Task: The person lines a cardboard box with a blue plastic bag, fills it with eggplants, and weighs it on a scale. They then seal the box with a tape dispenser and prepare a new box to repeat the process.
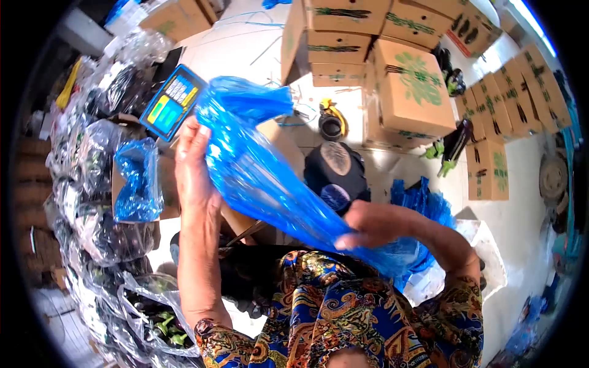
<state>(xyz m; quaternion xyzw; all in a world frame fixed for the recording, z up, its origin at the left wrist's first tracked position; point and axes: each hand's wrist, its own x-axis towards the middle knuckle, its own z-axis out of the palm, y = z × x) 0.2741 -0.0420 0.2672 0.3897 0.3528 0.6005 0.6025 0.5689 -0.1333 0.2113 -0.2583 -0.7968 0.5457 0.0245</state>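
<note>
A blue plastic bag [264,165] is stretched slantwise between my two hands. My left hand [195,165] is closed on its upper end, in front of a scale with a blue and yellow display panel [172,101]. At the bag's lower end my right hand [371,226] grips the plastic, its fingers slightly blurred. More blue bags [423,214] lie in a heap just beyond my right hand. To the left of my left forearm stands an open box lined with blue plastic [136,181].
Clear bags of eggplants [101,184] pile up along the left side. Printed cardboard boxes [414,89] stack at the back and right. A tape dispenser [332,119] and a black stool [334,168] are ahead. Loose eggplants [455,144] lie near the right boxes.
</note>
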